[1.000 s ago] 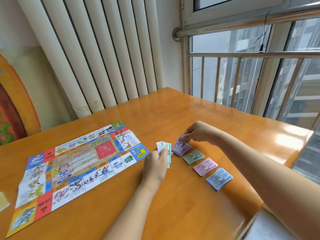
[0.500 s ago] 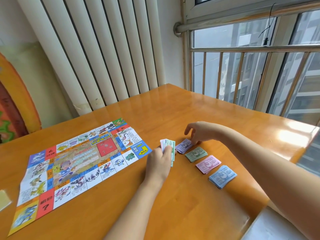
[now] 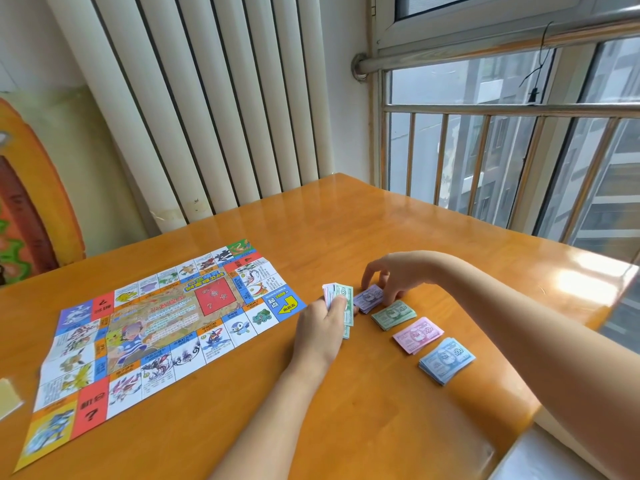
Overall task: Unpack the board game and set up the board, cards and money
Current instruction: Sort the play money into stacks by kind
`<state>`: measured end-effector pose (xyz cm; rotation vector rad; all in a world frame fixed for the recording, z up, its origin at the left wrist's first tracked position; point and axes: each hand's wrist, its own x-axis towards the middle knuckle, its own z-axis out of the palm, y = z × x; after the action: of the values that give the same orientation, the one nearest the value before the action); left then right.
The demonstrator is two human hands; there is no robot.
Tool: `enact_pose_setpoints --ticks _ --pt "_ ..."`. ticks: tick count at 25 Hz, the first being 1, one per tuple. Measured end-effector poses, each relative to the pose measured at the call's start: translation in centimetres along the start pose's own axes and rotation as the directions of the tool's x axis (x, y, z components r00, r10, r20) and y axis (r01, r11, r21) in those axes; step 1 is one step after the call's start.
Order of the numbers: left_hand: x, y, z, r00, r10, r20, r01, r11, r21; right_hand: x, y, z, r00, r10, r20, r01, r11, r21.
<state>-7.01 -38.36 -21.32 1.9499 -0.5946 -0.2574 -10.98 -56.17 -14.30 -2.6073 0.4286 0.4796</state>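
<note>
A colourful paper game board (image 3: 156, 323) lies unfolded on the left of the orange table (image 3: 346, 230). My left hand (image 3: 322, 327) grips a mixed stack of play money (image 3: 341, 299), held upright just right of the board. To its right, separate piles of notes lie in a diagonal row: purple pile (image 3: 369, 298), green pile (image 3: 393, 314), pink pile (image 3: 417, 335) and blue pile (image 3: 446, 359). My right hand (image 3: 388, 275) rests over the far end of the purple pile, fingertips curled down onto it.
A white radiator (image 3: 207, 109) stands behind the table, and a barred window (image 3: 502, 150) is at the right. A pale card or packet (image 3: 7, 400) lies at the table's left edge. The table's near right edge (image 3: 526, 420) drops off beside my right arm.
My right hand carried purple notes down onto the purple pile and now rests on it. My left hand has kept hold of its stack, barely moving.
</note>
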Motion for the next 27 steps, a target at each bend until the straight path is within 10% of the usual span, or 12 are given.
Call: enact_pose_setpoints --ticks 7,11,21,27 --pt "-0.4 1.0 -0.8 0.991 -0.135 -0.010 0.125 0.941 -0.313 -1.0 -0.2 0.3 0.998 -0.004 -0.066 0.010 0.995 0.096" --pt "-1.0 2.5 -1.1 0.987 -0.155 -0.039 0.111 0.842 -0.527 -3.1 -0.7 1.3 0.891 0.015 -0.454 0.196 0.888 0.415" --pt "-2.9 3.6 -0.8 0.991 -0.104 0.083 0.131 0.847 -0.515 -5.5 -3.7 7.2 0.814 0.212 -0.540 0.339 0.582 0.739" --pt "-2.1 3.6 -1.9 0.938 -0.262 0.225 0.341 0.596 -0.727 -5.6 -4.0 7.9 0.716 0.321 -0.620 0.423 0.506 0.751"
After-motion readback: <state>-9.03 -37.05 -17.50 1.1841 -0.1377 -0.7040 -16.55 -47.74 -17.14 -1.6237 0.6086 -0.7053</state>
